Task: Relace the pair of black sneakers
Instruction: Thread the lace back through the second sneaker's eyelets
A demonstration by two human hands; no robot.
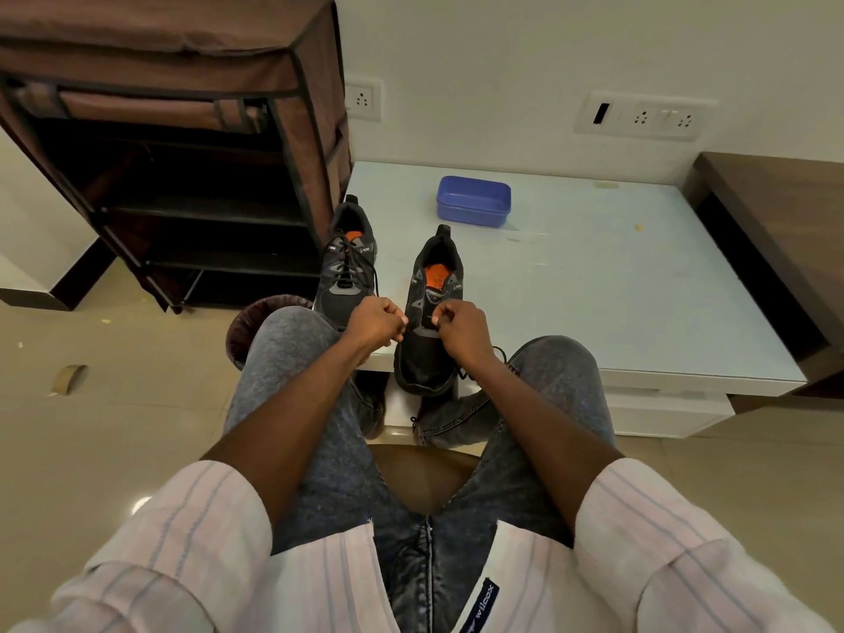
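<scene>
A blue lidded box (473, 201) sits on the white table (639, 276), a brown fabric shoe rack (182, 130) beside it

two sneakers (388, 290) on table (639, 285) | box (473, 201) behind | rack (182, 153) left

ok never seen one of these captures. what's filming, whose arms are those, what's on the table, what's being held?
There is no robot here. One wide-angle camera sits on a person's head, looking forward and down, so the arms coming in from the bottom are the wearer's own, with their knees in jeans below.

On the pale low table stand two black sneakers with orange insoles. The left sneaker is already laced. The right sneaker is nearer the table's front edge, and both hands work over it. The left hand and right hand have their fingers curled, apparently pinching the black lace, which trails down past the right wrist.

Further back is a blue plastic box. A brown fabric shoe rack stands to the left.
</scene>
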